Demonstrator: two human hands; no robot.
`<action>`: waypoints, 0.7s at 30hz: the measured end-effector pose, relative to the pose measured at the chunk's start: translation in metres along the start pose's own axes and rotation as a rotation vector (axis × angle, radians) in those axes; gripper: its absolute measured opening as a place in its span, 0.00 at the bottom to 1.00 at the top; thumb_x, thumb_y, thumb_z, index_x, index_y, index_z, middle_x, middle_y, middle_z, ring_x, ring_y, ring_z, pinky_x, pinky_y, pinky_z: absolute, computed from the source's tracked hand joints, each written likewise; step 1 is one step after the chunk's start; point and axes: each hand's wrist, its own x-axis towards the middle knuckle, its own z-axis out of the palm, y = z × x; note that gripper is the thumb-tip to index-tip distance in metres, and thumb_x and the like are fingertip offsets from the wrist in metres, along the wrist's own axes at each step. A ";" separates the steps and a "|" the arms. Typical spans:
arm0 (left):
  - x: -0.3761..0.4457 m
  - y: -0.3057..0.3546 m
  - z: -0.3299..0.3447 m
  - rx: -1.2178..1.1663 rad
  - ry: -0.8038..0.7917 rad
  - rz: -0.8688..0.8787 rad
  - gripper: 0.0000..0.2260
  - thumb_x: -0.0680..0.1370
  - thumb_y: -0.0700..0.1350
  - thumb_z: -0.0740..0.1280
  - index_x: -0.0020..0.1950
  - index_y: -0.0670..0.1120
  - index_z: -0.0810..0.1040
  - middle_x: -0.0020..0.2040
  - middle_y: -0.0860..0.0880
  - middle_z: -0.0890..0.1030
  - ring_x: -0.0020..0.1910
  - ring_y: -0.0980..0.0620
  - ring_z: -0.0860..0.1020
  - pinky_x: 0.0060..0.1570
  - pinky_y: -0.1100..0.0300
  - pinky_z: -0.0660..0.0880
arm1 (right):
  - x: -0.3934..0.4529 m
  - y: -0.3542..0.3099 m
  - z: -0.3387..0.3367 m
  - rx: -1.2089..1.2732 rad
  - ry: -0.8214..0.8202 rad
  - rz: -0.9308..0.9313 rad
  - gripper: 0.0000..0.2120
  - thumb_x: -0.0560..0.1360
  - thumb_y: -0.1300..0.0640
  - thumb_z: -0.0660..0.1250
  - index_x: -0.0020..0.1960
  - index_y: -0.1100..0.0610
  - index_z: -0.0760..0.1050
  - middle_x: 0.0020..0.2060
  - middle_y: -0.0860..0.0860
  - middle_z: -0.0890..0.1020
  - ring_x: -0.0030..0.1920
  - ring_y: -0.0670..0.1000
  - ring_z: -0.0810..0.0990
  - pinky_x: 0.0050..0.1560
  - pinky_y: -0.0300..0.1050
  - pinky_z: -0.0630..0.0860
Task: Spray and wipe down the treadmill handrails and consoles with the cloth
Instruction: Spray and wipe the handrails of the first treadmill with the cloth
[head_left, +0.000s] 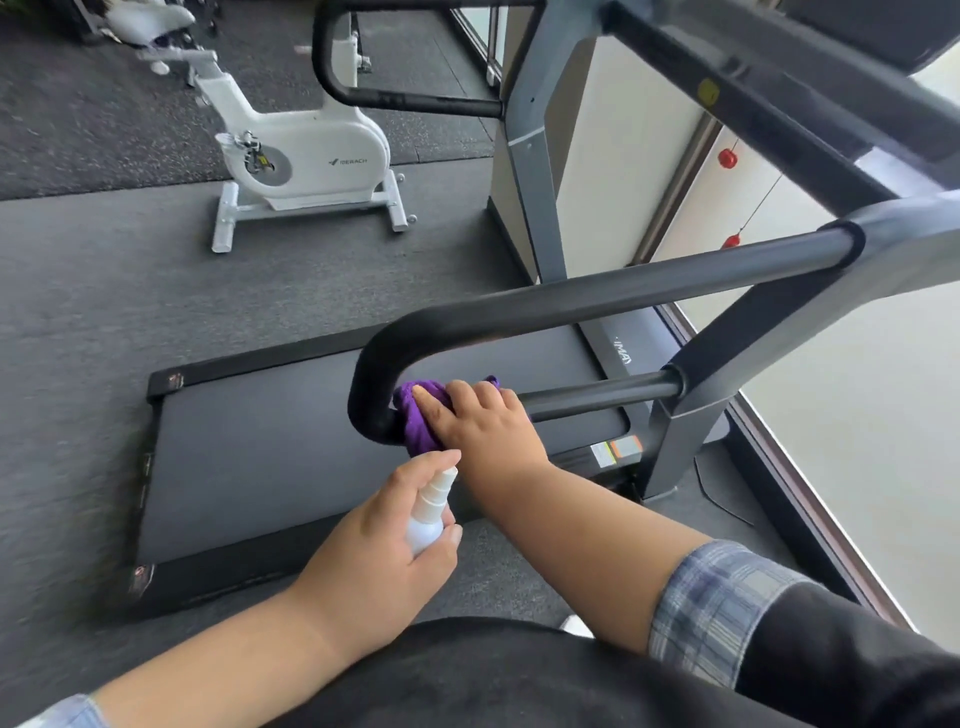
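A black looped handrail of the treadmill curves round at the middle of the view. My right hand grips a purple cloth wrapped on the lower bar of that loop, close to its bend. Just below it, my left hand holds a small white spray bottle upright, the forefinger over its nozzle, which points toward the cloth. The treadmill belt lies under both hands. The console is mostly out of frame at the top right.
The treadmill's grey upright stands at the right beside a window wall. A second handrail loop is farther back. A white exercise bike stands on the dark gym floor beyond the belt. Red ornaments hang at the window.
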 end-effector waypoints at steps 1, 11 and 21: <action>0.004 0.004 0.006 -0.001 -0.004 0.000 0.35 0.76 0.41 0.70 0.59 0.80 0.57 0.51 0.62 0.76 0.49 0.58 0.77 0.48 0.75 0.69 | -0.004 0.010 0.001 -0.006 0.019 0.015 0.49 0.62 0.48 0.78 0.78 0.48 0.59 0.58 0.53 0.74 0.53 0.58 0.74 0.53 0.53 0.73; 0.049 0.052 0.070 -0.009 -0.038 -0.036 0.32 0.77 0.44 0.69 0.60 0.79 0.58 0.51 0.61 0.77 0.47 0.57 0.77 0.45 0.72 0.70 | -0.049 0.179 -0.001 -0.082 -0.158 0.232 0.45 0.70 0.56 0.71 0.80 0.46 0.50 0.66 0.52 0.69 0.65 0.58 0.68 0.72 0.57 0.62; 0.055 0.069 0.090 0.016 0.072 -0.159 0.32 0.77 0.44 0.68 0.59 0.80 0.56 0.51 0.62 0.76 0.49 0.58 0.76 0.45 0.74 0.68 | -0.050 0.213 0.008 0.068 -0.086 0.166 0.35 0.76 0.47 0.70 0.78 0.49 0.61 0.70 0.52 0.72 0.69 0.58 0.69 0.71 0.56 0.63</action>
